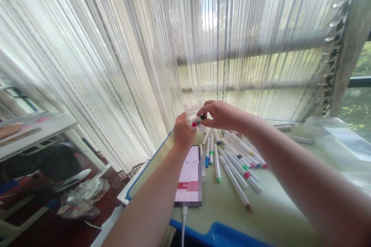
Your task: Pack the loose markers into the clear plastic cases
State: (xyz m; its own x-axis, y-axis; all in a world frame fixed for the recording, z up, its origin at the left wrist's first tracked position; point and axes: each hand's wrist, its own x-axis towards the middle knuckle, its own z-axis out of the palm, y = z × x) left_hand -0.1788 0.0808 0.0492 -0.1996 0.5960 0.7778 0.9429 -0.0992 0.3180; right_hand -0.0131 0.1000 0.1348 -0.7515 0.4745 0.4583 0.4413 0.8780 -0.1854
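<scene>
My left hand (184,133) is closed round the side of a small clear plastic case (191,109), held up above the far part of the table. My right hand (222,114) pinches a black-ended marker (203,117) at the case's opening. Close to it, a pink marker end (194,124) shows inside the case. Below both hands, several white markers (232,162) with coloured ends lie fanned out on the table. A phone (190,171) with a timer on its screen rests under my left forearm.
The pale table (278,208) has a blue edge with a moulded recess in front. A white cable (184,224) runs from the phone. Clear plastic packaging (336,139) sits at the right. String curtains (139,65) hang behind. At left, another person's hand (11,129) rests on a white table.
</scene>
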